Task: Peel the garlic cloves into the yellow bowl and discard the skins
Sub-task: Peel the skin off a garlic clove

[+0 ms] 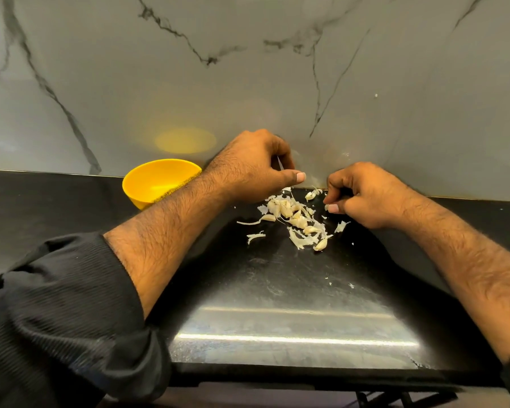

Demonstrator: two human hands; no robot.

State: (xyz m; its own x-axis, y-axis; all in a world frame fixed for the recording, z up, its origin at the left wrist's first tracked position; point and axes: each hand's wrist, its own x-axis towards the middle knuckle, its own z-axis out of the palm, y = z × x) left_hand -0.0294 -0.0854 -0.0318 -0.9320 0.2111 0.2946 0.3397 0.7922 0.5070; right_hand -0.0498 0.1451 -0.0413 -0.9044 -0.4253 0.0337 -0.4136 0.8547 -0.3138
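At far left a black ribbed sleeve [59, 313] covers the left upper forearm, pushed back from the wrist. Beyond it, one yellow bowl [147, 184] stands on the black bench [277, 304], close against the grey marble wall [248, 69], with the left forearm crossing in front of its right side; whether anything lies inside cannot be told. The left hand [256, 166] hangs above the pile, its fingers curled, pinching one thin strip of pale skin between thumb and fingertips. Below and between the two hands lies one loose pile of garlic cloves [289, 213] mixed with torn skins [302, 240]; the cloves overlap too much for a sure count, perhaps eight or more. Three larger scraps of skin lie apart from the pile, plus a few tiny flecks nearer the bench's front. The right hand [362, 195] rests on the bench just right of the pile, fingers curled tight, pinching something small and pale at the thumb tip, too small to tell whether clove or skin.
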